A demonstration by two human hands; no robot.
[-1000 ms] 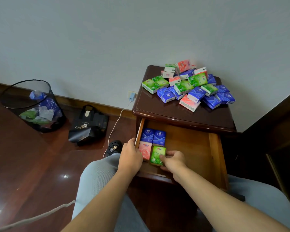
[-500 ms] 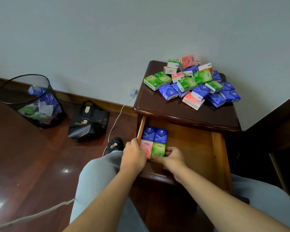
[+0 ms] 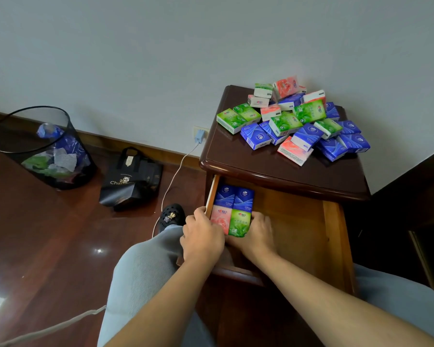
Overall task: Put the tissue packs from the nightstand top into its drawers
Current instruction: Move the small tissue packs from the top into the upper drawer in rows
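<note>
The nightstand's (image 3: 248, 161) top drawer (image 3: 293, 221) is pulled open. In its left part lie two blue tissue packs (image 3: 234, 196) at the back, with a pink pack (image 3: 220, 217) and a green pack (image 3: 239, 221) in front of them. My left hand (image 3: 202, 237) sits at the drawer's left front corner, thumb on the side wall, fingers curled over the pink pack's near end. My right hand (image 3: 257, 236) grips the green pack at its right and near sides. A pile of several blue, green and pink packs (image 3: 298, 121) lies on the nightstand top.
A black mesh waste bin (image 3: 43, 149) and a black paper bag (image 3: 130, 179) stand on the wooden floor to the left. A white charger cable (image 3: 176, 176) runs from the wall socket. My knees are close to the drawer. Dark furniture (image 3: 424, 196) flanks the nightstand's right.
My right hand has pushed the tilted green pack back and straightened it flush beside the pink pack. My left hand has stayed at the drawer's left corner.
</note>
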